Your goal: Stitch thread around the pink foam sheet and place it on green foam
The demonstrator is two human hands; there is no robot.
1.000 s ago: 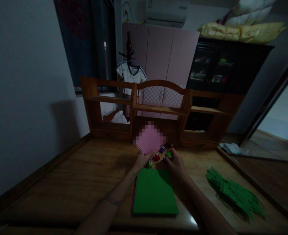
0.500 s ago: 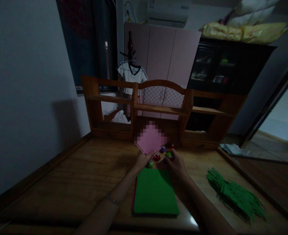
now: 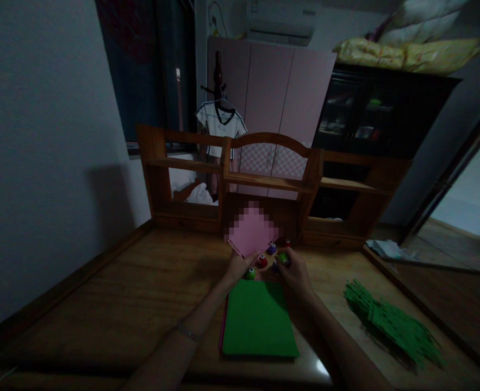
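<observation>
In my left hand is a pink sheet of paper, tilted so that a corner points toward me. Rows of small dark holes run along its two near edges, and its upper part is blurred into blocks. The fingers of my right hand are closed round a small green paper punch, just right of the sheet. Between the hands stand a red punch, a purple punch and another green punch. Nearest my forearms lies a stack of green paper, with a pink edge showing at its left.
Green perforated paper strips are heaped on the right of the wooden table. A wooden shelf unit spans the table's back edge. The wall borders the left side. Another red punch stands behind my right hand.
</observation>
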